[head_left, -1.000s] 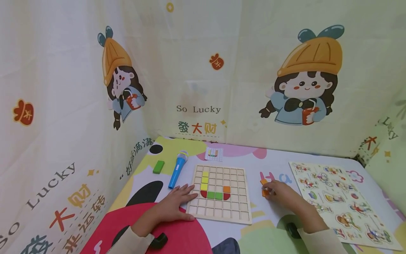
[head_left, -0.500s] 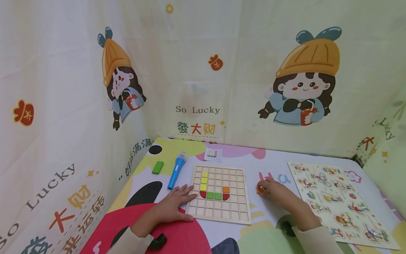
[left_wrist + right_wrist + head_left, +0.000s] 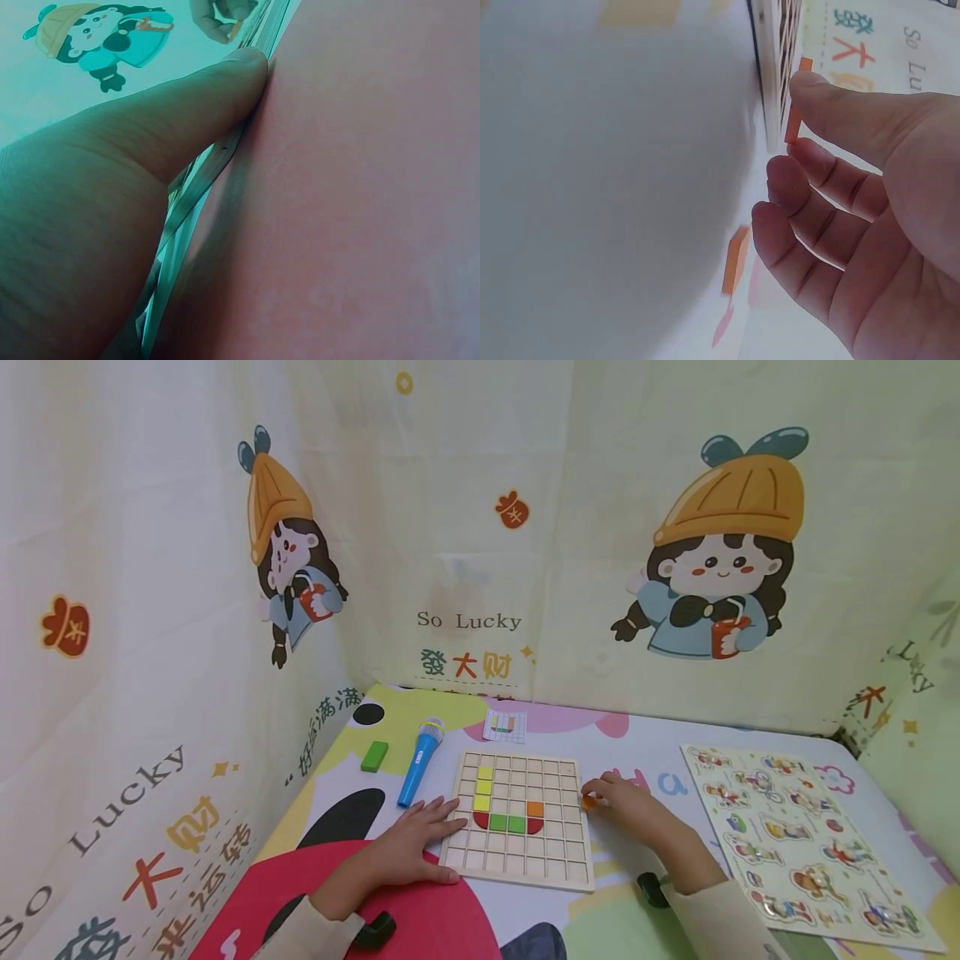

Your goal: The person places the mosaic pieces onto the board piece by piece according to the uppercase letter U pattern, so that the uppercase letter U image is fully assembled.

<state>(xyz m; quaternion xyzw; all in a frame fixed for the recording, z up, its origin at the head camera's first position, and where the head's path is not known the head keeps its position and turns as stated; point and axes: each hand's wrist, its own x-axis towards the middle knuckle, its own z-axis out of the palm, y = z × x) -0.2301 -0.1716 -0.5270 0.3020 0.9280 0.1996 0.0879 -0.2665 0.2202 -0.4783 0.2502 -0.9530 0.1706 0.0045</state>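
Note:
In the head view, a wooden grid board (image 3: pixel 555 864) lies on the table. Set in it are a column of yellow squares (image 3: pixel 483 789), two red rounded pieces (image 3: pixel 535 826), two green squares (image 3: pixel 507 823) and one orange square (image 3: pixel 535 808). My left hand (image 3: pixel 405 852) lies with straight fingers at the board's left side, its thumb (image 3: pixel 217 86) along the edge. Just off the board's right edge, my right hand (image 3: pixel 626 806) pinches an orange tile (image 3: pixel 798 101) between thumb and finger. A second orange block (image 3: pixel 736 260) lies on the table below that hand.
Beyond the left hand lie a blue toy microphone (image 3: pixel 420 764) and a green block (image 3: pixel 374 756). A small pattern card (image 3: pixel 505 725) sits behind the board. A picture puzzle board (image 3: pixel 806 843) covers the right side. Printed curtains (image 3: pixel 450 543) surround the table.
My right hand has moved left from beside the orange blocks to the grid board's right edge, carrying an orange tile. The left hand stays in place.

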